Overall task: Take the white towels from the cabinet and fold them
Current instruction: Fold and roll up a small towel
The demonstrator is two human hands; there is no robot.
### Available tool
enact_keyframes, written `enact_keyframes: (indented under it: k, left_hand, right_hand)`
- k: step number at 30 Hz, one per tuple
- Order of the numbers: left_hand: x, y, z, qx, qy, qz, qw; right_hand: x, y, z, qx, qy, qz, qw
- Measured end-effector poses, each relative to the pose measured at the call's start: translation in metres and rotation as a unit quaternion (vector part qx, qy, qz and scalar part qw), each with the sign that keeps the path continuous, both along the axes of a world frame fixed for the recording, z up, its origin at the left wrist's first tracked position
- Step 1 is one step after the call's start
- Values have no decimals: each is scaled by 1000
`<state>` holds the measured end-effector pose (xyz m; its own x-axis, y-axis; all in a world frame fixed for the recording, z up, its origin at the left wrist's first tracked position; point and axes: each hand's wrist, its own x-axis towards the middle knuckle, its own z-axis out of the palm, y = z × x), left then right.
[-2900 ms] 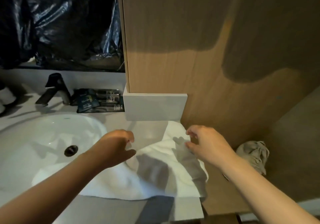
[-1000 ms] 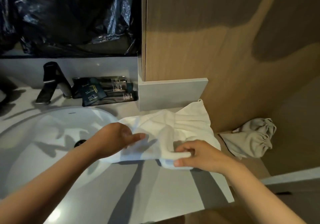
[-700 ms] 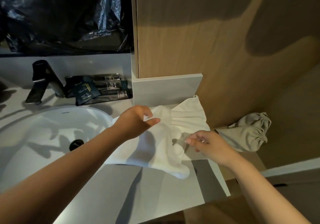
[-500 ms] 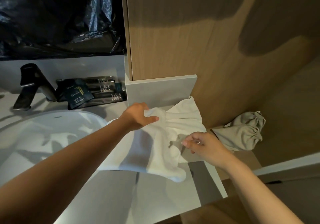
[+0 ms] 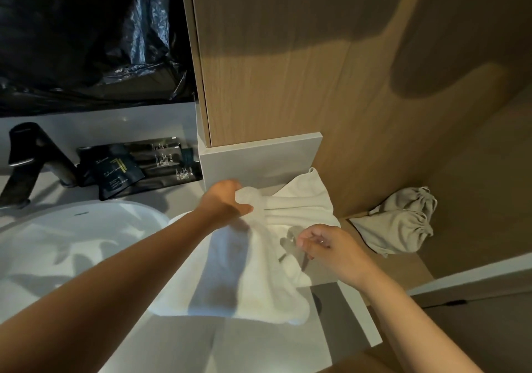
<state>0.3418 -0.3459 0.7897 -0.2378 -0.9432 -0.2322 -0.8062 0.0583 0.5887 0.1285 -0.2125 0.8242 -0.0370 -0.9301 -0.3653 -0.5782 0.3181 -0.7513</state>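
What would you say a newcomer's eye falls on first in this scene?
A white towel lies bunched on the grey counter beside the sink, the left hand gripping its gathered top, the right hand curled over its right edge. Beige drawstring bags sit at far right; dark sachets lie beside the faucet.

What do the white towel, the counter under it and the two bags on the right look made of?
The white towel: soft, matte terry-like cloth, probably cotton; it gathers into pleats where the left hand grips it. The counter: smooth pale grey stone or composite, faint sheen; which one is unclear. The bags: matte beige woven fabric, puckered at drawstring necks.
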Motion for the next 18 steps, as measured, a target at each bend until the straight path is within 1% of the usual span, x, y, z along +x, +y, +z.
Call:
enact_keyframes:
  k: [3, 5, 8, 10, 12, 15, 18]
  left_hand:
    - [11, 10, 11, -13, 68, -14, 998]
    - [18, 19, 20, -45, 99, -29, 994]
    - [29, 30, 34, -67, 92, -29, 993]
    - [36, 35, 43, -69, 78, -48, 993]
    - [43, 41, 53, -70, 80, -63, 992]
    - [52, 49, 66, -69, 98, -56, 991]
    - [60, 52, 76, -31, 102, -46, 993]
  right_hand:
    - [2, -3, -1, -16, -18, -11, 1000]
    - [7, -6, -1, -26, -23, -15, 999]
    - [20, -11, -5, -41, -46, -34, 998]
    - [30, -14, -6, -43, -68, -43, 996]
    - [41, -16, -8, -18, -102, -41, 994]
    - [55, -16, -9, 9, -142, -35, 989]
    - [64, -13, -8, -29, -156, -35, 987]
